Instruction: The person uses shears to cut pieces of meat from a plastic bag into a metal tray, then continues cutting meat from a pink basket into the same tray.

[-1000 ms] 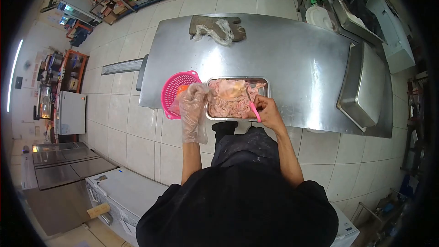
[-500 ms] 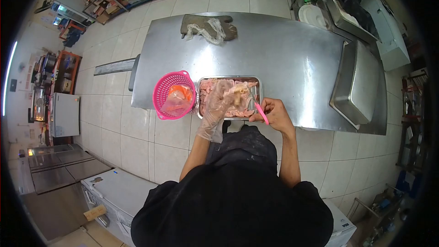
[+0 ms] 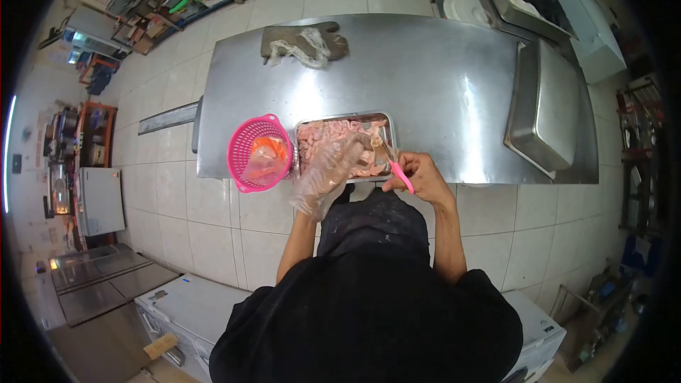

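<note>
A rectangular metal tray (image 3: 342, 115) full of pale pink raw meat pieces (image 3: 323, 132) stands at the table's near edge. Over it is my left hand (image 3: 339, 162), in a clear plastic glove, its fingers closed on a small yellowish-pink piece of meat (image 3: 376, 142). My bare right hand (image 3: 422, 179) grips pink-handled scissors (image 3: 401, 176) by their loops. The scissors' blades reach up and left to the piece at my left fingertips. Whether the blades are fully closed is hard to see.
Left of the tray stands a pink plastic basket (image 3: 241, 143) holding a plastic bag with orange and pink contents (image 3: 268, 156). An oven mitt (image 3: 280, 34) with crumpled clear plastic (image 3: 308, 50) lies at the table's far side. A large upturned metal pan (image 3: 546, 110) rests at the right end.
My left hand has moved down and slightly left over the tray, its glove now ballooning at the wrist. The scissors stay at the piece of meat. The whole view has shifted slightly.
</note>
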The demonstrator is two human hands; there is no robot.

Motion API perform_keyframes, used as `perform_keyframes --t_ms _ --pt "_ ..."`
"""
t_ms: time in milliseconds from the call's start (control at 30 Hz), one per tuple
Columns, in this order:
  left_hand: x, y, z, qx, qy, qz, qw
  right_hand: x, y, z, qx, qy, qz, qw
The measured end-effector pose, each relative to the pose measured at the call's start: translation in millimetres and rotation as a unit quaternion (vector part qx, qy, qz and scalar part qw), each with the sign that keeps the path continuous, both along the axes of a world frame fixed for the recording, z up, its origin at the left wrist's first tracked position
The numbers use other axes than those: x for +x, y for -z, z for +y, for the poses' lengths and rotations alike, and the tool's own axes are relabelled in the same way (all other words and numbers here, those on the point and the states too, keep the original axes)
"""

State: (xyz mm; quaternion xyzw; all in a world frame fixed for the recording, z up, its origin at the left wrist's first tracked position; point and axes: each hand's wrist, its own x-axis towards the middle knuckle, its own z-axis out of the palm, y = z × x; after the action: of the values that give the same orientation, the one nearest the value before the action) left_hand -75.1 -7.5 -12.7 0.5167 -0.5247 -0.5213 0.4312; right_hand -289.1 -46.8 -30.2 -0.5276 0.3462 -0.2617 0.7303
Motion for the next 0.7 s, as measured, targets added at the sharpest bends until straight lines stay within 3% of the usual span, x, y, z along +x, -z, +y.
perform_keyframes --t_ms 67,133,200,267,367,533,633,700 --pt "-32.5 -1.6 1.0 0.009 -0.033 0.011 0.999 -9.0 -13.3 -1.0 0.002 -0.012 0.012 1.000" --pt "-40.4 3.6 -8.4 -0.031 0.010 -0.005 0.999 -20.6 -26.4 -1.4 -0.004 -0.023 0.059 0.998" --pt "-45.0 3.5 -11.6 -0.023 0.036 -0.060 0.997 -33.2 -29.6 0.2 0.010 -0.021 0.024 0.999" --pt "-52.4 11.6 -15.3 -0.093 0.039 -0.028 0.995 -44.9 -31.0 0.3 0.010 -0.011 0.011 1.000" --pt "-47.1 28.4 -17.5 -0.220 0.031 -0.197 0.955 -58.1 -28.3 1.8 -0.003 0.017 0.022 1.000" --pt "-39.1 -0.8 -6.3 -0.219 -0.013 -0.226 0.949 -61.0 -25.5 6.7 0.009 0.043 0.020 0.999" --pt "-28.7 -17.2 -15.6 -0.086 0.001 -0.165 0.983 -58.3 -11.9 5.9 -0.005 0.045 0.044 0.998" --pt "-16.7 -17.2 -13.5 -0.152 -0.042 -0.248 0.956 -55.8 -13.6 2.4 -0.019 0.045 0.097 0.994"
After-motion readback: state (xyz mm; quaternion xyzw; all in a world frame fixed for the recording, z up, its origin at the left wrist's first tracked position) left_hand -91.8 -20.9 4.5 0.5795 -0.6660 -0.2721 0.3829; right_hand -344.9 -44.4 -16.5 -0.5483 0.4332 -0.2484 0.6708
